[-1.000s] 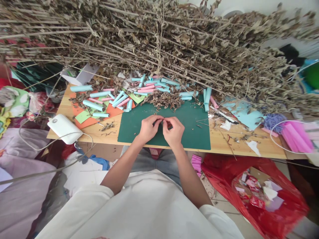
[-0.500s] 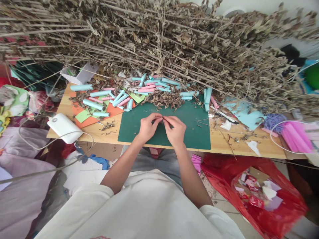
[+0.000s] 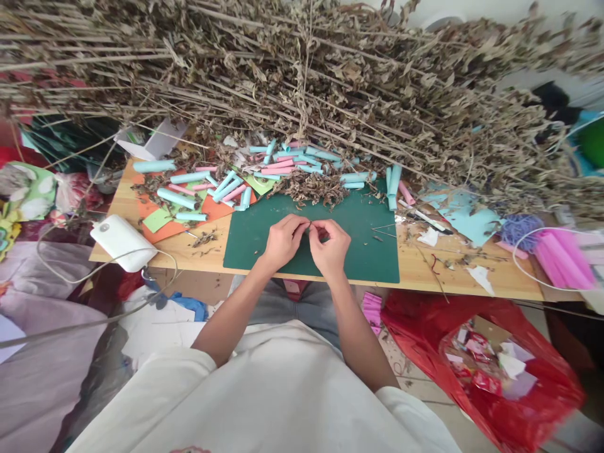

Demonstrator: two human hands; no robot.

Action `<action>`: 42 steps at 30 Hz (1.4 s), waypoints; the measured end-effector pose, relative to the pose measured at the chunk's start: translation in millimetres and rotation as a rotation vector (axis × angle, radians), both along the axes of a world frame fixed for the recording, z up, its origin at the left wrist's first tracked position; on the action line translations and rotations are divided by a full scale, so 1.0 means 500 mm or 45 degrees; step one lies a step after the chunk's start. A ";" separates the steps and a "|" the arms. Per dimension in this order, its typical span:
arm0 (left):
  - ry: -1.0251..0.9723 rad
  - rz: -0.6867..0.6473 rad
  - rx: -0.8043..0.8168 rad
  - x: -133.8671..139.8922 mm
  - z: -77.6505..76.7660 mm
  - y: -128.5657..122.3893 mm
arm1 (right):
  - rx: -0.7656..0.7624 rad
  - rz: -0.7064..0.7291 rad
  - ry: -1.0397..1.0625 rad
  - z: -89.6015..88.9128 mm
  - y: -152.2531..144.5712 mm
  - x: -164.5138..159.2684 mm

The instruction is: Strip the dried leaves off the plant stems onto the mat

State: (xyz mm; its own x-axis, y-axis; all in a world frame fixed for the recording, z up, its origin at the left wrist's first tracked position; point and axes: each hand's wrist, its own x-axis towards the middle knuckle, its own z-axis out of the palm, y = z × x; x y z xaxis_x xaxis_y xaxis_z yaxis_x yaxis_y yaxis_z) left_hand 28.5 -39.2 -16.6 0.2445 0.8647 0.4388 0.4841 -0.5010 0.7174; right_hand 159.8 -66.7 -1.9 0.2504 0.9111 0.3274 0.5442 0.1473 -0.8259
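Note:
Over the green cutting mat (image 3: 368, 258), my left hand (image 3: 284, 240) and my right hand (image 3: 330, 245) meet at the fingertips. Each is closed in a pinch. A tiny dark scrap shows between the fingertips, too small to name. Just beyond the hands, a small heap of crumbled dry leaves (image 3: 314, 190) lies at the mat's far edge. Blue paper tubes (image 3: 177, 199) and pink paper tubes (image 3: 278, 170) are strewn behind and to the left. Thin dry stems (image 3: 384, 230) rest on the mat to the right.
Large bundles of dried leafy stalks (image 3: 264, 82) cover the table's back. A white power bank (image 3: 123, 242) with a cable sits at the left edge. On the right are a pen (image 3: 431, 221), blue paper (image 3: 472, 217) and purple string (image 3: 519, 233). A red plastic bag (image 3: 425, 327) of scraps hangs below.
My left hand's fingers have curled in closer to my right fingertips, and both hands have shifted slightly. The objects on the table look unmoved.

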 end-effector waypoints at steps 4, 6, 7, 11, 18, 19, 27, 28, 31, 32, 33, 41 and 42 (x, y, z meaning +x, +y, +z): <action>-0.037 0.080 0.035 -0.001 0.000 -0.002 | -0.085 -0.202 0.238 -0.016 0.008 -0.012; -0.076 0.100 0.040 -0.001 -0.002 0.000 | -0.112 -0.204 0.366 -0.023 0.011 -0.011; -0.092 0.101 0.038 -0.001 -0.003 0.002 | -0.112 -0.171 0.394 -0.025 0.012 -0.009; -0.100 0.075 0.018 0.000 -0.007 0.007 | -0.120 -0.076 0.450 -0.026 0.008 -0.001; -0.021 -0.019 0.011 0.001 -0.012 0.006 | -0.015 0.005 0.332 -0.030 0.000 -0.005; -0.012 -0.027 0.018 0.002 -0.012 0.005 | 0.030 -0.004 0.239 -0.031 0.000 -0.004; 0.047 0.006 -0.002 0.003 -0.011 0.003 | 0.140 0.039 -0.272 -0.026 0.000 0.010; 0.056 -0.005 -0.002 0.003 -0.010 0.002 | 0.129 0.035 -0.282 -0.025 0.000 0.009; 0.116 -0.038 0.018 0.007 -0.010 0.001 | 0.112 -0.009 -0.280 -0.022 -0.001 0.000; 0.137 -0.042 0.031 0.008 -0.010 0.001 | 0.108 -0.029 -0.280 -0.022 -0.001 -0.005; 0.155 -0.038 0.043 0.008 -0.011 0.001 | 0.102 -0.052 -0.283 -0.022 -0.001 -0.008; 0.073 0.049 0.039 0.004 -0.016 0.003 | 0.077 -0.077 -0.233 -0.032 0.004 0.012; 0.057 0.043 0.042 0.004 -0.016 0.003 | 0.079 -0.028 -0.219 -0.032 0.004 0.016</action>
